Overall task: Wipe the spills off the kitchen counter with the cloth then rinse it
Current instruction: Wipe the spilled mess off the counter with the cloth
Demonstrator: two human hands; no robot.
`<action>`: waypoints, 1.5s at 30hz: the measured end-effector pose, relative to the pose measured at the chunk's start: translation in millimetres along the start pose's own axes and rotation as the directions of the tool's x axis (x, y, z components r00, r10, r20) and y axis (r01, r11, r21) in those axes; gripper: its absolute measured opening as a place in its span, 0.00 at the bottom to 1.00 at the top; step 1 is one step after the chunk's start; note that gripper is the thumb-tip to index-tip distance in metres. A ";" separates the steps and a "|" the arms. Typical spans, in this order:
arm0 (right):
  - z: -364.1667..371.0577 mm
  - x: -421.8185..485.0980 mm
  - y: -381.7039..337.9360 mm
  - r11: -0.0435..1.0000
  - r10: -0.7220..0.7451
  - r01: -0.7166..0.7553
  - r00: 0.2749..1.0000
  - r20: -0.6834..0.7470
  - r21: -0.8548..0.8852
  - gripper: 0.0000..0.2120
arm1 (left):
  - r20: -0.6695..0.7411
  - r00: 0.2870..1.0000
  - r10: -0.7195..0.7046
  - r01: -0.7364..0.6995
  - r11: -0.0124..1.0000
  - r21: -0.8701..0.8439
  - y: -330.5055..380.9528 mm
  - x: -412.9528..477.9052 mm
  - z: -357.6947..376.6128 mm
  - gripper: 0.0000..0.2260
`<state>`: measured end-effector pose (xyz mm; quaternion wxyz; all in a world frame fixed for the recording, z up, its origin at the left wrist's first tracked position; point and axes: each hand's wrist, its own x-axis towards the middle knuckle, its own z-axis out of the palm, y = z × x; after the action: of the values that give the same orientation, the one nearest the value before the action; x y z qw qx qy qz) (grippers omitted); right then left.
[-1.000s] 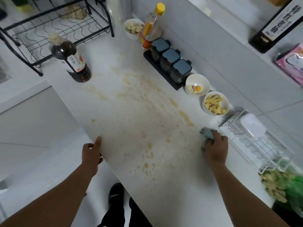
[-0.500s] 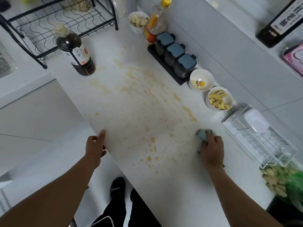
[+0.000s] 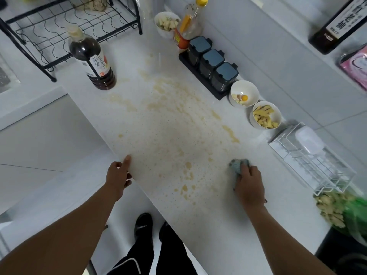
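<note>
Counter (image 3: 208, 225): white, speckled; tan spills (image 3: 178, 120) across centre.
Right hand (image 3: 249, 187): grips cloth (image 3: 238, 165), pressed down.
Left hand (image 3: 117, 175): holds counter edge.

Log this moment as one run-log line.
stage: wiping | right hand: grips cloth on counter | left hand: holds counter edge | spills: mostly unwiped | rinse: not yet
</note>
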<state>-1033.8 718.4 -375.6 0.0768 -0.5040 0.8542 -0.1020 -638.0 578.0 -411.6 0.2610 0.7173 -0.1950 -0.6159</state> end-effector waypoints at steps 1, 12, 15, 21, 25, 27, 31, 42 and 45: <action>0.8 -2.8 -0.8 0.995 -0.097 0.098 0.994 0.039 -0.017 0.19 | 0.004 1.000 0.002 -0.002 1.000 0.010 -0.1 1.2 -1.0 0.21; 0.8 -6.2 -19.6 0.997 0.029 -0.027 0.999 0.026 -0.074 0.17 | 0.035 0.999 0.020 -0.022 0.999 0.034 -0.3 2.1 -4.4 0.21; 4.4 -17.4 -30.6 0.969 -0.180 0.189 0.981 0.070 -0.158 0.17 | 0.042 0.999 0.029 -0.031 0.998 0.048 1.1 1.4 -4.3 0.22; 7.9 -26.2 -40.0 0.988 -0.087 0.086 0.996 -0.001 -0.131 0.18 | 0.054 0.997 0.048 -0.052 0.996 0.071 2.0 1.5 -6.1 0.21; 7.6 -32.2 -34.4 0.998 -0.024 0.026 0.999 0.026 -0.063 0.17 | 0.066 0.996 0.053 -0.058 0.995 0.085 2.9 1.6 -6.8 0.21; 9.9 -40.2 -42.0 0.994 0.093 -0.095 0.995 -0.032 -0.054 0.18 | 0.072 0.996 0.058 -0.064 0.994 0.084 2.9 1.4 -7.4 0.21; 7.8 -47.7 -36.9 0.979 -0.152 0.162 0.984 0.091 -0.124 0.18 | 0.074 0.996 0.056 -0.063 0.993 0.095 3.6 0.3 -6.8 0.21; 20.9 -61.3 -61.2 0.985 0.163 -0.167 0.983 -0.082 -0.045 0.19 | 0.084 0.993 0.079 -0.089 0.988 0.123 5.3 -2.0 -7.1 0.21; 24.5 -70.8 -63.6 0.980 -0.170 0.168 0.985 -0.004 -0.111 0.18 | 0.087 0.994 0.073 -0.084 0.987 0.135 6.8 -2.8 -6.0 0.20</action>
<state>-940.3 748.2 -381.2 0.0344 -0.5775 0.8131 -0.0643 -632.3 575.1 -404.6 0.2265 0.6996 -0.2758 -0.6190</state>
